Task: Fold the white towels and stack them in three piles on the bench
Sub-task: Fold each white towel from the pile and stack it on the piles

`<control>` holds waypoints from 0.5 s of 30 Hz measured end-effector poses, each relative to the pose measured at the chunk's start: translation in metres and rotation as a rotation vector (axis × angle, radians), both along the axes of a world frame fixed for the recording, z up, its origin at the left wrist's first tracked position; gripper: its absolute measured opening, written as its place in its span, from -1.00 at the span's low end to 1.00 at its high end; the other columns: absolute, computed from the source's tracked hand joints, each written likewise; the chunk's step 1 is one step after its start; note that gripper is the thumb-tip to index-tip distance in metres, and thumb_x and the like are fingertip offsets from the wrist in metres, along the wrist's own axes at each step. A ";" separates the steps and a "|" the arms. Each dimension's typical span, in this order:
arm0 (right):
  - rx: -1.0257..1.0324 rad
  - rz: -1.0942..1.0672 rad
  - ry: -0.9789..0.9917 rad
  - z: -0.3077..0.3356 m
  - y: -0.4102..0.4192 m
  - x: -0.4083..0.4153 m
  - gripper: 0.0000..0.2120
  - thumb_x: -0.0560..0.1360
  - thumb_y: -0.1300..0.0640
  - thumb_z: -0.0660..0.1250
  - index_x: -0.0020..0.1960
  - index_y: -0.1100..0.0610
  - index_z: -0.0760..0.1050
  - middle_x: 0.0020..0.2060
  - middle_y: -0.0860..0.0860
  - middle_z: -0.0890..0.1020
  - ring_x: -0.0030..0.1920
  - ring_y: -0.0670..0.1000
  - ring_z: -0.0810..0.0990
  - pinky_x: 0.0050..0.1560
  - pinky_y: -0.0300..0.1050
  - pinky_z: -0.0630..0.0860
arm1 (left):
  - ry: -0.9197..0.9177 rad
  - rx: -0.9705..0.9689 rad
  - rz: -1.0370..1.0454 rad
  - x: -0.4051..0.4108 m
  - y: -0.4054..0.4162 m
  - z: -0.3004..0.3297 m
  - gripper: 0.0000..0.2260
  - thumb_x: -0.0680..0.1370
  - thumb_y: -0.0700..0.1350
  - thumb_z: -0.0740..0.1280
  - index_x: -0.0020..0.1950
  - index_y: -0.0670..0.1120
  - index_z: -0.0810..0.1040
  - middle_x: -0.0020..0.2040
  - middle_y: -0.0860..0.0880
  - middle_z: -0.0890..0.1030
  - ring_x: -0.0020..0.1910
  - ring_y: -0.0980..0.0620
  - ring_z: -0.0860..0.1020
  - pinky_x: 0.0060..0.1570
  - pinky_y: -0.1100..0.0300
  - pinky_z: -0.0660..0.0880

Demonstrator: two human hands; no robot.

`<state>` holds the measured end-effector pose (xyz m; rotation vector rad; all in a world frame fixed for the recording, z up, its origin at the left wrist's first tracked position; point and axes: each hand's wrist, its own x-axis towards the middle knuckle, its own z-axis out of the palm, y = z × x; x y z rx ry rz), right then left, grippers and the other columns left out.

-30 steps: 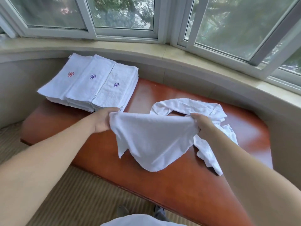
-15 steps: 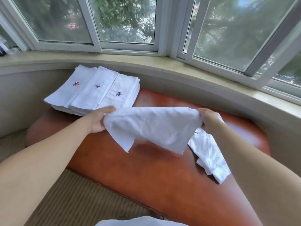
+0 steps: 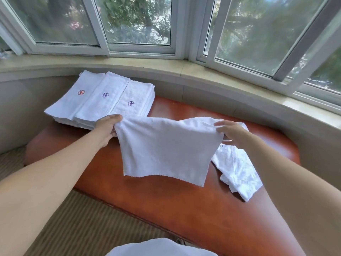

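From the head camera, a person holds one white towel point(image 3: 166, 150) up in the air above the bench point(image 3: 184, 209). The towel hangs flat, with its long side running from left to right between the two hands. The left hand point(image 3: 108, 128) pinches the top left corner with its thumb and curled fingers. The right hand point(image 3: 230, 134) pinches the top right corner, with its other fingers only loosely bent. Both hands are about level.

Three piles of folded towels point(image 3: 103, 100) sit side by side at the far left end of the bench, just behind the left hand, so that hand is nearer to them. Each top towel has a small stitched flower. A crumpled towel point(image 3: 238, 169) lies on the bench under the right hand, not folded yet.

The next move is likely to bring the two corners together to fold the towel in half
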<state>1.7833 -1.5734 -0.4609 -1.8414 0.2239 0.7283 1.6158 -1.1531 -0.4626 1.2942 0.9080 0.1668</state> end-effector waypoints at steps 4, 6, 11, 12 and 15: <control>0.028 -0.117 -0.104 0.005 0.002 0.002 -0.78 0.59 0.26 0.28 0.06 0.01 0.64 -0.10 0.03 0.61 -0.16 0.02 0.57 -0.07 -0.08 0.55 | -0.015 0.022 0.018 -0.001 0.005 -0.002 -0.93 0.56 -0.15 0.48 -0.08 0.01 0.64 -0.22 0.04 0.65 -0.23 0.07 0.58 -0.05 0.16 0.59; -0.025 -0.045 -0.135 0.008 0.002 0.002 -0.83 0.59 0.22 0.33 0.09 0.09 0.68 -0.06 0.06 0.65 -0.13 0.03 0.59 -0.02 -0.05 0.56 | 0.000 0.035 -0.013 -0.002 0.008 0.000 -0.95 0.56 -0.14 0.48 -0.03 0.00 0.66 -0.12 0.02 0.65 -0.14 0.05 0.59 0.09 0.13 0.59; -0.214 0.318 -0.159 0.025 -0.001 0.001 -0.64 0.43 0.33 0.48 0.21 0.15 0.66 0.13 0.02 0.63 0.13 0.06 0.58 0.19 -0.08 0.49 | 0.118 0.306 -0.367 -0.001 0.011 0.011 -0.76 0.54 -0.18 0.48 0.19 -0.01 0.64 -0.02 0.10 0.59 -0.04 0.12 0.54 0.13 0.17 0.48; -0.360 0.383 -0.245 0.026 0.001 0.001 -0.61 0.42 0.39 0.44 0.20 0.13 0.66 0.13 0.02 0.60 0.14 0.08 0.55 0.14 -0.11 0.47 | 0.179 0.484 -0.498 -0.001 0.010 0.014 -0.77 0.53 -0.19 0.47 0.15 0.02 0.63 -0.01 0.12 0.56 -0.02 0.11 0.50 0.09 0.16 0.45; -0.670 0.479 -0.523 0.022 0.004 -0.004 -0.80 0.48 0.35 0.28 -0.09 0.10 0.61 -0.14 0.03 0.56 -0.05 0.11 0.50 -0.11 -0.12 0.38 | 0.350 1.013 -0.802 0.001 0.001 0.023 -0.91 0.51 -0.25 0.32 -0.13 -0.09 0.57 -0.14 -0.06 0.56 -0.15 -0.05 0.46 -0.16 0.11 0.35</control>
